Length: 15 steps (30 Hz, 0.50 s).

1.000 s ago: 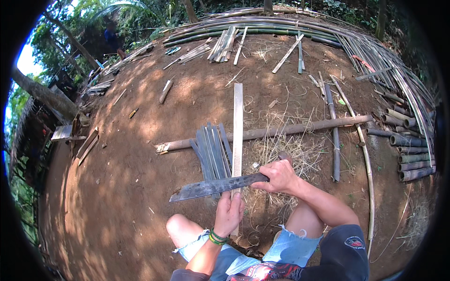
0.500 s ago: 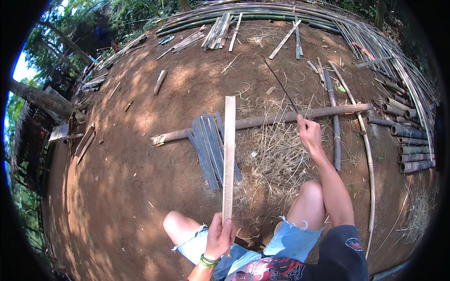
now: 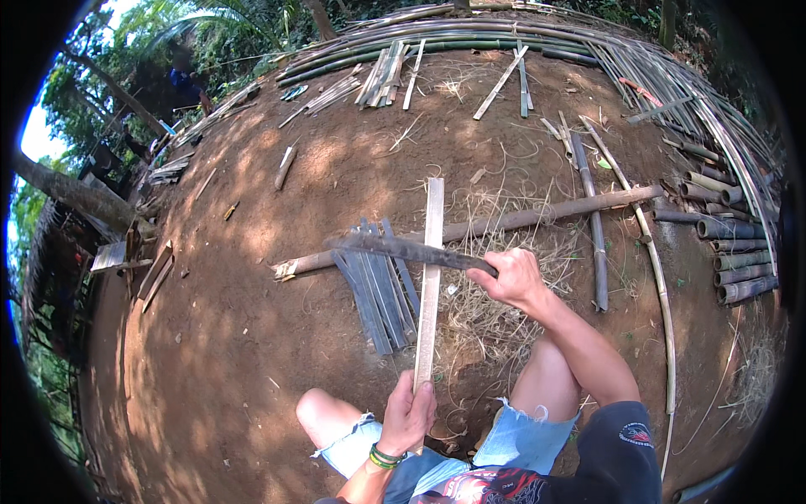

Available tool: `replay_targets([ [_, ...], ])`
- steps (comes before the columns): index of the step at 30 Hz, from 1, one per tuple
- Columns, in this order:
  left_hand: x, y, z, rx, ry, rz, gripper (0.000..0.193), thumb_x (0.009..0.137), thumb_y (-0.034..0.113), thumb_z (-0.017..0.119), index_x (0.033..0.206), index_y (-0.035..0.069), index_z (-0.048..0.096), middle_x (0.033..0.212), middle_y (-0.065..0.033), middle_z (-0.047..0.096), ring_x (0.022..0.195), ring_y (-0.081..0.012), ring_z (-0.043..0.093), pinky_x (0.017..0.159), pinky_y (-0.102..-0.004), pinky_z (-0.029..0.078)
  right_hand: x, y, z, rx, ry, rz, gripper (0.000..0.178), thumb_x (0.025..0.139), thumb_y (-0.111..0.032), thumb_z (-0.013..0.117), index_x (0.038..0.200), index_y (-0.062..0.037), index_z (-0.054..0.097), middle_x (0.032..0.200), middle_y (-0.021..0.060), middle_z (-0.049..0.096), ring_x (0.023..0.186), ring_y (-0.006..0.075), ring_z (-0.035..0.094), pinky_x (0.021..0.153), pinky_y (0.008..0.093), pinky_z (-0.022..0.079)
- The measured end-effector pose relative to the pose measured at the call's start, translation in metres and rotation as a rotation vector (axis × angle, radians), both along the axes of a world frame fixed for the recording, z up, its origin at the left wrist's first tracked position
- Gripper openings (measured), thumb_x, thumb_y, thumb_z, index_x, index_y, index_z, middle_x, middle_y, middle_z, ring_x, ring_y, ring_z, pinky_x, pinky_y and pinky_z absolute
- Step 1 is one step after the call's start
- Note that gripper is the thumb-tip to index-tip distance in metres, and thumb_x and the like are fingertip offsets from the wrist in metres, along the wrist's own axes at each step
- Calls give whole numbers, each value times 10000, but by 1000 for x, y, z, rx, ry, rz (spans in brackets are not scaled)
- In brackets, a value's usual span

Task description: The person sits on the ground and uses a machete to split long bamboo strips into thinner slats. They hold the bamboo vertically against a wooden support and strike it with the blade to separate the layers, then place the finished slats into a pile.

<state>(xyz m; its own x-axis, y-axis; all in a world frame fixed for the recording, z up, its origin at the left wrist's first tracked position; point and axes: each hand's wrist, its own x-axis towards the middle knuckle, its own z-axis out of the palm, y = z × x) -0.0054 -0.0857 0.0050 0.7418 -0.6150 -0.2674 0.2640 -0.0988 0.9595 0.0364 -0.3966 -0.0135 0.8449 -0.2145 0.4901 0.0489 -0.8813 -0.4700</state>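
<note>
My left hand [image 3: 408, 413] is closed around the lower end of a pale bamboo slat [image 3: 430, 294], which stands out away from my lap. In my right hand [image 3: 514, 279] is the handle of a long dark machete [image 3: 390, 247]. Its blade points left and crosses over the upper part of the slat; whether the two touch I cannot tell. Behind the slat, a bundle of dark grey-green bamboo strips [image 3: 366, 294] leans on a long bamboo pole [image 3: 546, 213] lying crosswise on the ground.
Pale shavings [image 3: 495, 315] cover the ground before my right knee. Thin poles [image 3: 596, 227] lie to the right, with cut bamboo tubes [image 3: 743, 260] stacked beyond. Long green poles [image 3: 437, 40] and split slats [image 3: 386, 74] lie at the far side. A person [image 3: 185, 84] is at the far left.
The machete has turned from pointing away to lying leftward across the slat, my right hand moving left and lower. My left hand and the slat have shifted slightly right.
</note>
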Motion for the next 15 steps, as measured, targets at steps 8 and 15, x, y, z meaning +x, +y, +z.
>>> replay_targets([
  [8,-5,16,2,-196,176,-32,193,1106,262,338,1159,88,402,629,-35,481,427,-102,442,396,-232,394,-6,-34,-13,457,2,-261,675,969,-593,515,738,19,678,510,166,547,494,333,558,542,449,445],
  [15,39,-31,2,-238,172,31,229,1112,313,312,1130,119,433,603,2,445,404,-104,420,385,-232,392,-21,39,4,51,-49,341,504,875,-500,680,633,-67,589,503,112,518,441,324,537,459,431,428],
])
